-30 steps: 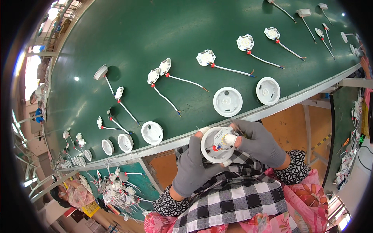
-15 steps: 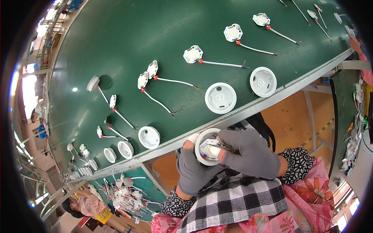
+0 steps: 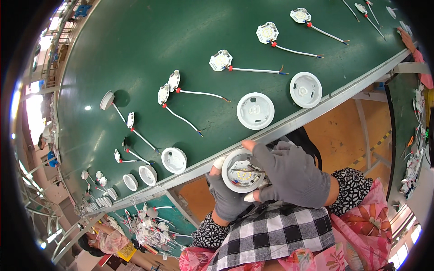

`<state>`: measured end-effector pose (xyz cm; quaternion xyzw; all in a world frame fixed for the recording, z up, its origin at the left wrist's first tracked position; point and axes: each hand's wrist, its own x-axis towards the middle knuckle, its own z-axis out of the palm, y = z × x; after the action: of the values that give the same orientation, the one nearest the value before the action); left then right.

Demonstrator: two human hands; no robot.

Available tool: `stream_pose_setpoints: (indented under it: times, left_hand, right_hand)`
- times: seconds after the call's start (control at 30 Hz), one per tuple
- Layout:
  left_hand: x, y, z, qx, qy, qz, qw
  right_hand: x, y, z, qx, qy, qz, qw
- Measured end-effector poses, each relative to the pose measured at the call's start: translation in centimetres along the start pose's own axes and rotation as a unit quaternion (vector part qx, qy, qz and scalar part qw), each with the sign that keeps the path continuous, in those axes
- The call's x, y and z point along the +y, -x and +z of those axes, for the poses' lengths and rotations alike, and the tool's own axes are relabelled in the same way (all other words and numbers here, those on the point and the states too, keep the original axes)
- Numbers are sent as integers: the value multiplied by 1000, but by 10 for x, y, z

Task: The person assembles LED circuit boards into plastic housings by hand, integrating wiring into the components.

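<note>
evidently, a cup point(image 3: 238, 156) is held in the left grip point(image 3: 228, 194) near the counter's edge point(image 3: 285, 123); right grip point(image 3: 294, 176) unclear. if tilted, its board point(image 3: 248, 176) might be dislodged.

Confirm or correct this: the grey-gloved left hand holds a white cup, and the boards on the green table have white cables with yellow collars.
Not right: the collars are red, not yellow, as the head view shows. The left hand, white cup, boards, green table and white cables are as stated.

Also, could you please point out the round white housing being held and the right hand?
Round white housing point(image 3: 239, 153), head view: its upper rim.
Right hand point(image 3: 293, 174), head view: middle of the gray glove.
</note>
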<state>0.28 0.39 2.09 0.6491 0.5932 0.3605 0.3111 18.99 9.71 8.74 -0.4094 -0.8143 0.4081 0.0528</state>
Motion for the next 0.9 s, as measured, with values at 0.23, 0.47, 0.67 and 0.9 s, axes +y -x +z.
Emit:
stream_pose_setpoints:
  times: [0.23, 0.47, 0.67, 0.9]
  left_hand:
    - [-5, 0, -12, -42, 76, -50, 995]
    - [-6, 13, -38, -95, 322, -237, 912]
    - [-14, 25, -35, -59, 398, -190, 895]
    - [-8, 18, -37, -25, 273, -159, 948]
  right_hand:
    - [-1, -6, 1, 62, 57, -110, 990]
    - [-10, 0, 1, 77, 114, -81, 987]
    - [-4, -6, -5, 73, 86, -147, 983]
    - [-7, -4, -3, 20, 77, -92, 993]
